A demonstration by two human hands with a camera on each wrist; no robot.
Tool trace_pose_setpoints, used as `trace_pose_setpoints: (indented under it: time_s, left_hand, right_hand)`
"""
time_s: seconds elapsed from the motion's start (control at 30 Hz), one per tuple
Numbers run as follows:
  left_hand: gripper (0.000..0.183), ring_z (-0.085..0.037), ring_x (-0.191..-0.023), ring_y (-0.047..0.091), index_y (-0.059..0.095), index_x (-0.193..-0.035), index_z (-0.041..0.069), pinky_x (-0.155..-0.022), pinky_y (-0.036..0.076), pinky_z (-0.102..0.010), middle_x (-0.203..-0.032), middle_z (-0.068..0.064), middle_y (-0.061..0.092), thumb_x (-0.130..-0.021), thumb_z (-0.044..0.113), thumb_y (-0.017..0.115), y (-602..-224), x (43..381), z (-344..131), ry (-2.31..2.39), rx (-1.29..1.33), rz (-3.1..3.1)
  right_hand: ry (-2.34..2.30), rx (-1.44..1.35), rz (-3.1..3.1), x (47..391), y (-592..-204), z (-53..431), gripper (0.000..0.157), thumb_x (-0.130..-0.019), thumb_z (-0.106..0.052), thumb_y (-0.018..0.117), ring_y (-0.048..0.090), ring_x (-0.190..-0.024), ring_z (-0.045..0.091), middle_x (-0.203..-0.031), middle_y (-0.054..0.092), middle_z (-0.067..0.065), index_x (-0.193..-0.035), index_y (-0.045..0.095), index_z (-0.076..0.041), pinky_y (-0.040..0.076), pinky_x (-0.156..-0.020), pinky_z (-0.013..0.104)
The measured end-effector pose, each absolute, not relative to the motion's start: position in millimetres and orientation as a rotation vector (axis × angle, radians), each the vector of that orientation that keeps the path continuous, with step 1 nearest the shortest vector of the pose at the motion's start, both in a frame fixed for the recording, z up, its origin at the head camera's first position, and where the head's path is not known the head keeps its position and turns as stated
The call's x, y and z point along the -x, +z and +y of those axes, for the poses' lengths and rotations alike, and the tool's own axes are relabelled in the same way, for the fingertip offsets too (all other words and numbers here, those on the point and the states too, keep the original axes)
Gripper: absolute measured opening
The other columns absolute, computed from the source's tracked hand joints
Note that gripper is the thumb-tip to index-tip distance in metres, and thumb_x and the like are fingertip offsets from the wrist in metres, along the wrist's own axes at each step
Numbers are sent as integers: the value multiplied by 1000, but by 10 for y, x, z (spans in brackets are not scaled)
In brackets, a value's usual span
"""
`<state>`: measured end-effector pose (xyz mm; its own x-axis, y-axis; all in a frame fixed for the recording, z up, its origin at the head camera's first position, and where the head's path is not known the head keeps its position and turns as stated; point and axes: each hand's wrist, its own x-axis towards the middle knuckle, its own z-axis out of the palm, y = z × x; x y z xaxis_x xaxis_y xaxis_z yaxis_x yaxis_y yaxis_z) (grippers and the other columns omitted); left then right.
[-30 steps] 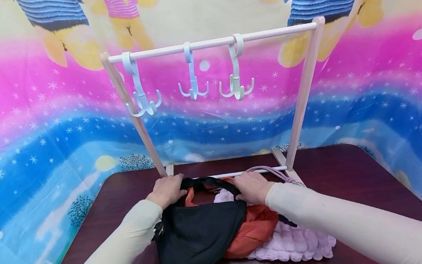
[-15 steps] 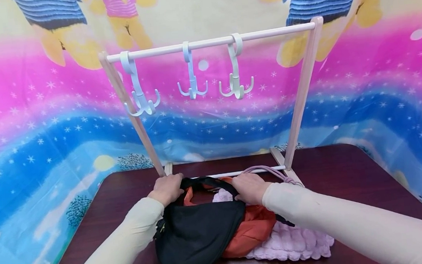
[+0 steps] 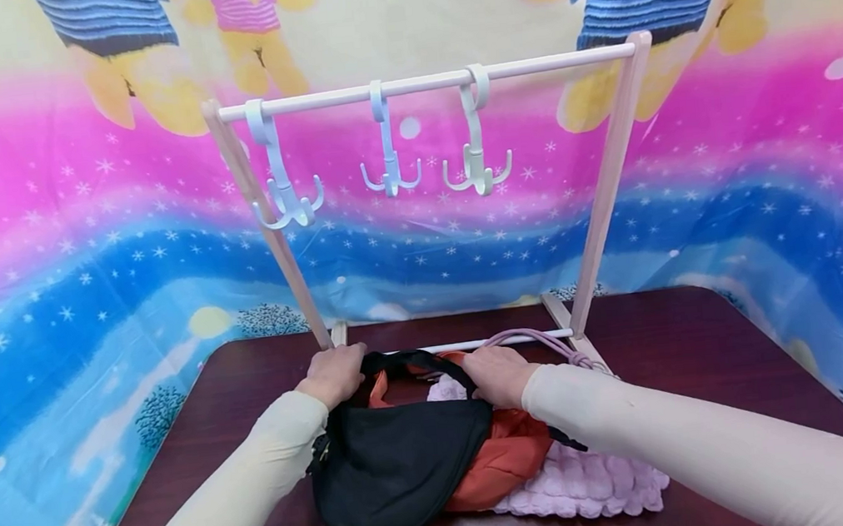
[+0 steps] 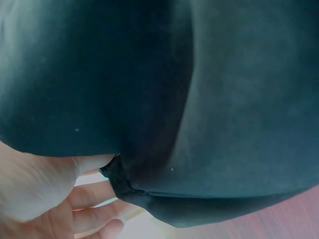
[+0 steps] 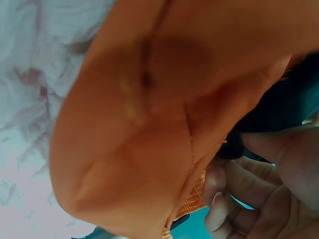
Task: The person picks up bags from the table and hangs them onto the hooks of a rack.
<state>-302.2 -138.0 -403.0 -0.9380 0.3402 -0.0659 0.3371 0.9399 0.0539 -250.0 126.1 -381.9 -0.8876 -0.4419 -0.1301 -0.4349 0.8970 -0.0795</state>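
A black bag (image 3: 402, 465) with a curved flap lies at the front of the table, its strap looped up behind it. My left hand (image 3: 332, 376) grips the left part of that strap; the left wrist view shows the thumb and fingers (image 4: 94, 194) pinching it beside the bag's body. On the strap's right side my right hand (image 3: 500, 373) holds on, thumb and fingers (image 5: 249, 184) closed round the black band. Partly under the black bag lies an orange-red bag (image 3: 502, 460), close beside my right hand. Beneath both, a pink quilted bag (image 3: 599, 481) shows its bubbly surface.
Behind the bags stands a wooden rack (image 3: 604, 197) with a white top bar (image 3: 421, 84). Three hooks hang from it: a left hook (image 3: 282, 183), a middle hook (image 3: 389, 157) and a right hook (image 3: 476, 141). Purple cord handles (image 3: 541, 338) lie over the rack's base.
Both hands keep their hold on the black bag's strap, and the bags stay in place. Only the head view shifts very slightly.
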Motion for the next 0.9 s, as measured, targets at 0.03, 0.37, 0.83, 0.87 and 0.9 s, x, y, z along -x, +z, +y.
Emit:
trace_pose_setpoints:
  time_s: [0.03, 0.37, 0.83, 0.87, 0.9]
  left_hand:
    - [25, -31, -84, 70, 64, -118, 7, -70, 57, -49, -102, -18, 71, -96, 16, 70, -4029, 3025, -1382, 65, -530, 3024]
    - [17, -27, -80, 69, 67, -108, 9, -69, 57, -47, -95, -14, 72, -95, 18, 72, -4026, 3026, -1395, 63, -500, 3050]
    - [16, -21, -65, 64, 71, -98, 8, -63, 57, -45, -84, -11, 72, -93, 22, 74, -4027, 3046, -1426, 39, -479, 3107]
    - [15, -21, -64, 64, 71, -97, 8, -62, 57, -45, -83, -11, 72, -93, 22, 74, -4022, 3043, -1433, 40, -475, 3110]
    - [14, -22, -64, 64, 71, -96, 8, -62, 56, -45, -82, -11, 72, -93, 22, 74, -4013, 3035, -1442, 40, -470, 3115]
  right_hand:
    - [-73, 680, 2918, 2500, -3818, 1262, 14, -86, -17, 82, 69, -81, 25, -81, 70, 5, -87, 69, -9, 58, -78, 42]
    - [-70, 689, 2924, 2494, -3809, 1267, 18, -86, -17, 82, 66, -75, 23, -75, 67, 4, -80, 66, -11, 56, -74, 42]
    - [-112, 665, 2895, 2502, -3761, 1304, 16, -87, -19, 81, 61, -72, 19, -74, 65, 2, -84, 68, -11, 54, -75, 41]
    - [-114, 661, 2892, 2503, -3759, 1304, 16, -87, -20, 80, 61, -72, 18, -74, 65, 1, -85, 68, -11, 54, -74, 40]
    - [-117, 659, 2893, 2504, -3757, 1302, 16, -87, -21, 80, 60, -71, 18, -73, 64, 1, -86, 68, -11, 53, -74, 40]
